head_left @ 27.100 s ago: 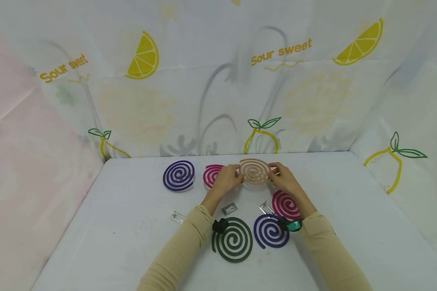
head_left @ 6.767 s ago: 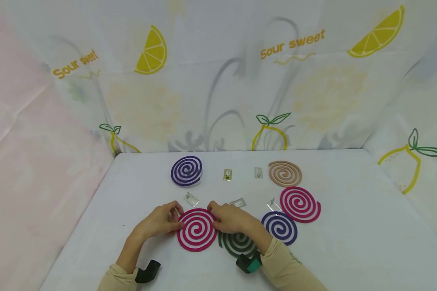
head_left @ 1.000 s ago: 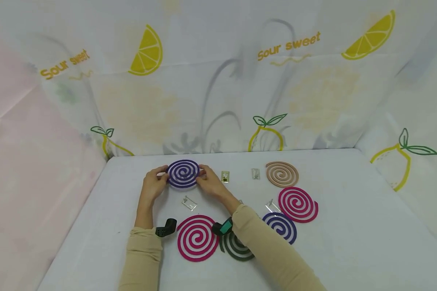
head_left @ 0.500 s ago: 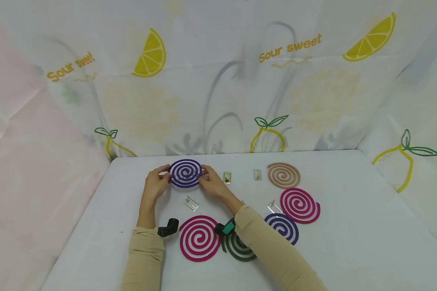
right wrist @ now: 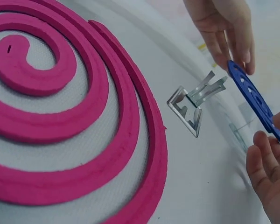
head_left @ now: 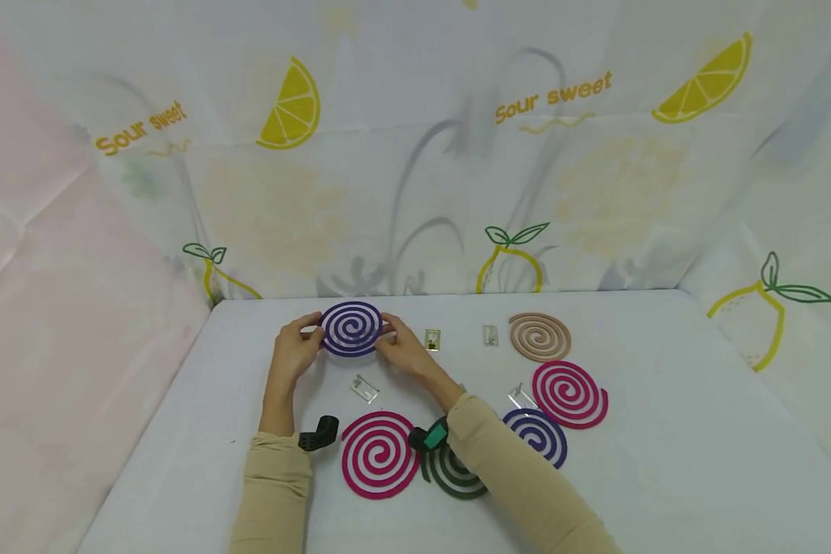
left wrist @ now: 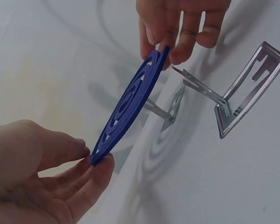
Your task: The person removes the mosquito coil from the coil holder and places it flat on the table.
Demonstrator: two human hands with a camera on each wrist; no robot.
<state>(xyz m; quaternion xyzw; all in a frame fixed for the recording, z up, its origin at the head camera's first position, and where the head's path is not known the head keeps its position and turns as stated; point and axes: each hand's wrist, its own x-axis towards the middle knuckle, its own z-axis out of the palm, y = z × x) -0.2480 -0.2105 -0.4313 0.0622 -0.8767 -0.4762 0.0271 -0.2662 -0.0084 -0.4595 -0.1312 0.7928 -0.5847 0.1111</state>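
Observation:
A dark blue mosquito coil (head_left: 352,328) is held at the back left of the table in the head view. My left hand (head_left: 295,350) pinches its left rim between thumb and fingers. On the opposite rim, the fingers of my right hand (head_left: 402,348) grip it. The left wrist view shows the coil (left wrist: 136,109) tilted and raised off the table. A metal coil stand (left wrist: 172,112) has its prong reaching up behind it; whether they touch I cannot tell. Closer to that camera, another stand (left wrist: 207,91) has its prongs bent up.
A pink coil (head_left: 381,454) lies in front, beside a green coil (head_left: 462,495) partly under my right sleeve. Another blue coil (head_left: 538,440), a pink coil (head_left: 569,390) and a tan coil (head_left: 538,336) lie to the right. Loose stands include a gold one (head_left: 432,339).
Earlier my hands held the tan coil at the back, then a pink coil at the front. Both coils now lie released. My hands moved to the back-left blue coil; the last second shows hardly any movement.

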